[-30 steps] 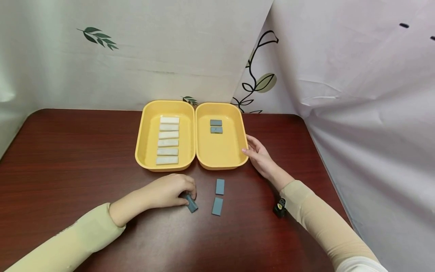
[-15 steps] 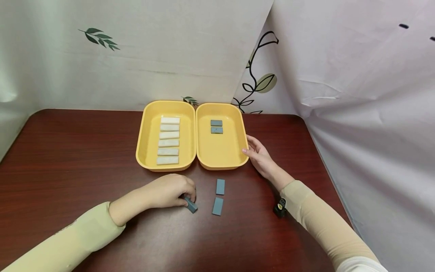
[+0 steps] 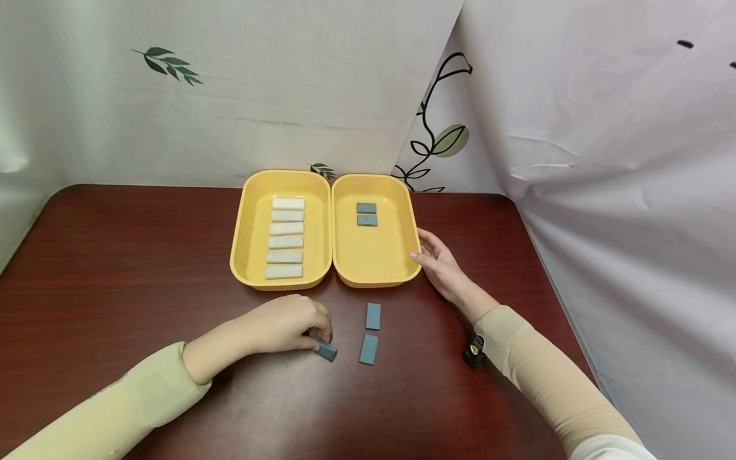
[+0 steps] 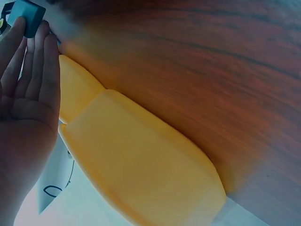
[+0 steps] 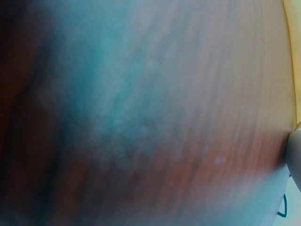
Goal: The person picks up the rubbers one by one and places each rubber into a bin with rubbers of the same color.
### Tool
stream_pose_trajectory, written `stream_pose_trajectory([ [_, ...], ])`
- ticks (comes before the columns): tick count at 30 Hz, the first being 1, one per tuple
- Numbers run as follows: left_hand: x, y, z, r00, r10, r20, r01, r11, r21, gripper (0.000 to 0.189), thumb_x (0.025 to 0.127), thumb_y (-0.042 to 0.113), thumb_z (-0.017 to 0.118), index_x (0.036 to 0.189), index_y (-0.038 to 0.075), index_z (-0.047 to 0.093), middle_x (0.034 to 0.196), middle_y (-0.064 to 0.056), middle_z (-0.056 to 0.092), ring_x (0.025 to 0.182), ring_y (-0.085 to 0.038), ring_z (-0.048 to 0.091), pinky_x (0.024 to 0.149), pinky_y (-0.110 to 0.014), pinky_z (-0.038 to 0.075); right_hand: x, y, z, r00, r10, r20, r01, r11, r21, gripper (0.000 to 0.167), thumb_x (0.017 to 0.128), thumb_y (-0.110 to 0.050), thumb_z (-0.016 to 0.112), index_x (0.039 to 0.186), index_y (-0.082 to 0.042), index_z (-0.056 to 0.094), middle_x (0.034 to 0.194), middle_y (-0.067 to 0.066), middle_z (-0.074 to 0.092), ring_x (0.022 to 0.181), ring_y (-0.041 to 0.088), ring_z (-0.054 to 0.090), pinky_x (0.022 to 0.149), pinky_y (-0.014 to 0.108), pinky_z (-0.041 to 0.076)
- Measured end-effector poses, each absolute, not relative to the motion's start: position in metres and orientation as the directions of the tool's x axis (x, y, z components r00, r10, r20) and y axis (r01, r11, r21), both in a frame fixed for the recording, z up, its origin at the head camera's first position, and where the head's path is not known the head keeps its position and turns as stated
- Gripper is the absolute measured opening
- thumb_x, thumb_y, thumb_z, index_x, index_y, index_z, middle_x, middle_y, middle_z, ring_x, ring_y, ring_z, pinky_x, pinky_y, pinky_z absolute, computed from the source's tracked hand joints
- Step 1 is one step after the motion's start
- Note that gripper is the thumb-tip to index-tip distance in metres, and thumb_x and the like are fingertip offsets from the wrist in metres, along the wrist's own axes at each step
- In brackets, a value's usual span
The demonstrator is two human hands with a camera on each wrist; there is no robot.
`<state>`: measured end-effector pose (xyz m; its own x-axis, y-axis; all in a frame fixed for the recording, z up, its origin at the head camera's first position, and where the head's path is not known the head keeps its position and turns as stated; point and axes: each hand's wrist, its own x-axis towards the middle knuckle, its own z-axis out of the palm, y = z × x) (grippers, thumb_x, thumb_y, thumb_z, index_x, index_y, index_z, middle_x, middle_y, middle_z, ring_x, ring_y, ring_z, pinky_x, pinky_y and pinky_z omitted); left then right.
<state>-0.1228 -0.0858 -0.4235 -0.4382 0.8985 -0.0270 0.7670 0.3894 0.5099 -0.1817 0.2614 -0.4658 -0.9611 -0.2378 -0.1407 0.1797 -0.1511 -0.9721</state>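
My left hand [image 3: 287, 324] pinches a small blue-grey rectangular block [image 3: 325, 349] between thumb and fingers, low over the table in front of the trays. In the left wrist view the same block [image 4: 28, 18] shows at the thumb tip. To its right lie two more blue-grey blocks, a nearer one [image 3: 368, 349] and a farther one [image 3: 373, 316]. My right hand [image 3: 441, 268] holds the right yellow tray [image 3: 376, 282] by its right side, thumb at the rim and fingers along the outer wall. The right wrist view shows only a sliver of that hand [image 5: 295, 153].
Inside the right tray lie two blue-grey blocks [image 3: 367, 220] near the back. The left yellow tray [image 3: 237, 255] touches it and holds several whitish blocks [image 3: 284, 242] in a column. A patterned curtain [image 3: 322, 83] hangs behind the dark red table [image 3: 144, 255].
The pinched block has turned slightly in my left fingers and points more to the right. My left hand stays at about the same spot. The right hand and both trays look unmoved.
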Motion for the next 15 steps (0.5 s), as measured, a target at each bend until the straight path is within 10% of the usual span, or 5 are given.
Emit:
stream_pose_trajectory([
  [15, -0.132, -0.078, -0.411, -0.477, 0.877, 0.055, 0.745, 0.371, 0.555, 0.015, 0.085, 0.013, 0.089, 0.091, 0.021, 0.078, 0.082, 0.013, 0.065, 0.075, 0.001, 0.057, 0.069, -0.016, 0.049, -0.181, 0.261, -0.466, -0.961, -0.237, -0.139, 0.179, -0.154, -0.972, 0.069, 0.101, 0.01, 0.049, 0.164, 0.005, 0.023, 0.169, 0.025, 0.028, 0.13, 0.004, 0.054, 0.104, 0.014, 0.049],
])
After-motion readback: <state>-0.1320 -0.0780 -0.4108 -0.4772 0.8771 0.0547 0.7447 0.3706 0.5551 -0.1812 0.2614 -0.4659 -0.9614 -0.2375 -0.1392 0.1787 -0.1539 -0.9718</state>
